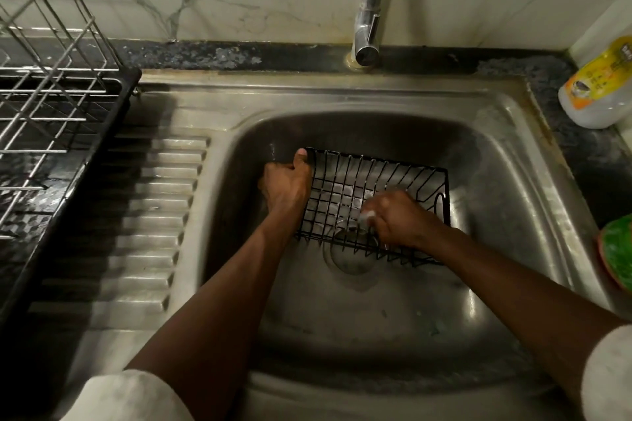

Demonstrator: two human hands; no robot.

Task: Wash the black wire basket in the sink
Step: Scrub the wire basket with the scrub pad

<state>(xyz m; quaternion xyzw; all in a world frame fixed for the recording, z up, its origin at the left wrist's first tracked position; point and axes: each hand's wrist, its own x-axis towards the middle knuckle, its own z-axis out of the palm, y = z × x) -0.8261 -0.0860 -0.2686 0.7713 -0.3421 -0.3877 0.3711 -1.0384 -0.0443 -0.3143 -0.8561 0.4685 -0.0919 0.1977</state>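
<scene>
The black wire basket (407,181) lies tilted in the middle of the steel sink (513,161), above the drain. My left hand (289,181) grips its left rim, thumb over the top corner. Inside the basket, near its front wall, my right hand (398,219) is closed around a small pale scrubber (367,217), which is mostly hidden by the fingers. Some white foam shows on the basket's floor.
A chrome tap (371,10) stands at the back, with no water visible. A steel dish rack (51,106) on a black tray sits left of the ribbed drainboard (150,215). At the right are a clear bottle with a yellow label (602,85) and a green object (617,249).
</scene>
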